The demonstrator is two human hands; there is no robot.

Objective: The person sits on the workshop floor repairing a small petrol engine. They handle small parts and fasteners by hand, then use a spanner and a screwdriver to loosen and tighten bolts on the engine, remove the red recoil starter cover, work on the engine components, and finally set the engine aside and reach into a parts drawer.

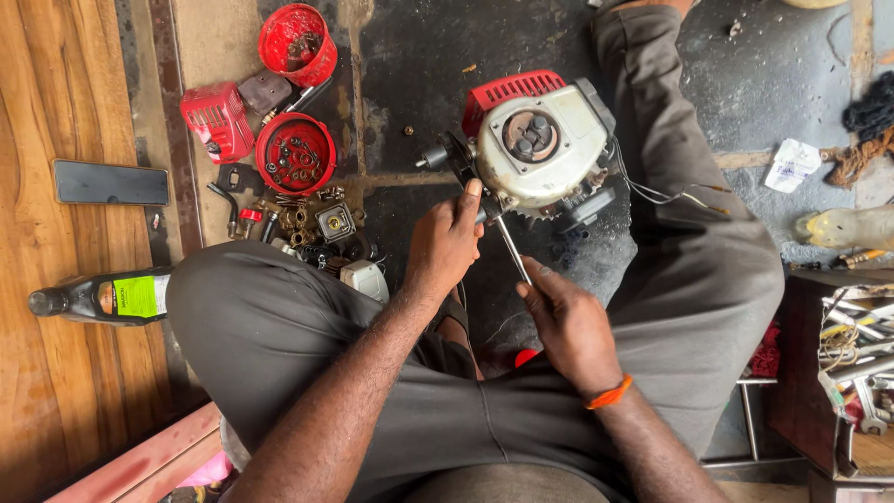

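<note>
Centrally, the right hand (570, 321) grips the handle end of a screwdriver (511, 248), its thin metal shaft angled up into the underside of a small red-and-cream engine (540, 140) sitting on the dark floor between the person's spread knees. The left hand (445, 244) closes around the engine's lower left edge, thumb raised, steadying it. Further left lie a red bowl of bolts (295, 154), a red engine cover (217, 121), and an oil bottle (102, 296).

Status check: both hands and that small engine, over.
Left hand braces the small red-and-cream engine. Right hand grips a thin metal-shafted tool, tip at the engine's underside. Loose parts lie left, apart.
</note>
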